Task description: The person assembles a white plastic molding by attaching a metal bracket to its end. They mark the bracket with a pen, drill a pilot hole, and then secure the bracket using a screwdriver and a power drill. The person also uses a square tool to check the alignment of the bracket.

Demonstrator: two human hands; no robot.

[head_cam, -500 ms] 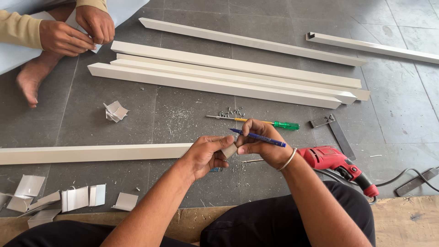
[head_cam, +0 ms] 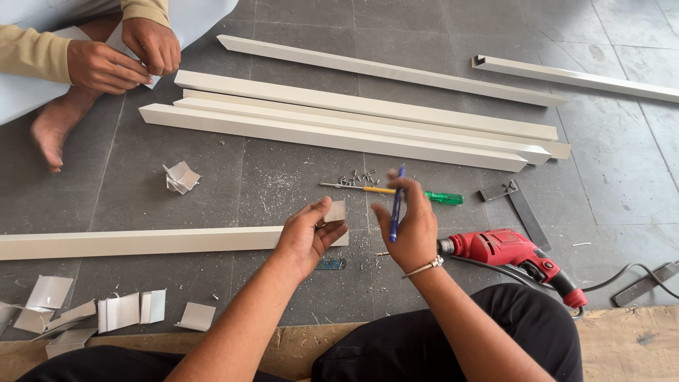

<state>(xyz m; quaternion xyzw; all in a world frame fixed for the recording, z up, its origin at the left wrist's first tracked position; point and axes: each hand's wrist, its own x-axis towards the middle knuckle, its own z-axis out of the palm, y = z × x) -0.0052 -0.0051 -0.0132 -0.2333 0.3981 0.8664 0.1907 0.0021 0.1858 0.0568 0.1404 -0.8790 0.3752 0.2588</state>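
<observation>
Since the earlier frame the blue pen (head_cam: 397, 201) has swung from lying nearly level across the fingers to standing almost upright, and the two hands have drawn a little apart. Its long axis now runs near to far, tip pointing away toward the stacked profiles. The right hand (head_cam: 410, 226), with a bracelet at the wrist, is raised with its back to the camera, the grip clamped on the pen's lower half so that the upper half stands clear above the fingers. The left hand (head_cam: 308, 237) is turned palm-right, thumb and fingers pinched on a small beige angle piece (head_cam: 335, 211) just left of the pen, over the right end of a long beige profile (head_cam: 141, 242) lying left to right on the floor (head_cam: 622, 177). A green-handled screwdriver (head_cam: 424, 194) lies just beyond the hands, a red drill (head_cam: 509, 251) near right. At far left another person's hands (head_cam: 124, 56) hold a small piece.
</observation>
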